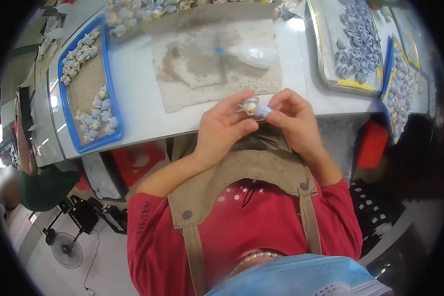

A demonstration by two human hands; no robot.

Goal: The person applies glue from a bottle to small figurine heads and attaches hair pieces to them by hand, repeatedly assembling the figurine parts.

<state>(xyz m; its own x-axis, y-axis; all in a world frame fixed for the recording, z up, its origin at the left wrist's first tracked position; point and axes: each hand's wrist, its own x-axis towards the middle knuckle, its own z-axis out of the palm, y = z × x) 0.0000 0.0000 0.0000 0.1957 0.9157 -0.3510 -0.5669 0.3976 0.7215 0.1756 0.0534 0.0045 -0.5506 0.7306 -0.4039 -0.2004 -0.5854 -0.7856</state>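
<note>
A small cream-and-light-blue figurine (252, 106) is held just past the front edge of the table, between my two hands. My left hand (224, 124) has its fingers and thumb closed around the cream side of the figurine. At its pale blue end, my right hand (295, 117) pinches with thumb and forefinger. Whether the blue end is a separate piece, I cannot tell. Beyond my hands lies a stained, pale work sheet (192, 93). On that sheet a whitish squeeze bottle (254, 55) rests on its side, its blue tip pointing left.
A blue-rimmed tray (114, 101) with several figurines stands at left. More figurines (126, 19) line the back. A metal tray (325, 74) of grey-blue pieces and a blue tray (399, 93) stand at right. Behind on the left are a person in green (47, 190) and a fan (66, 250).
</note>
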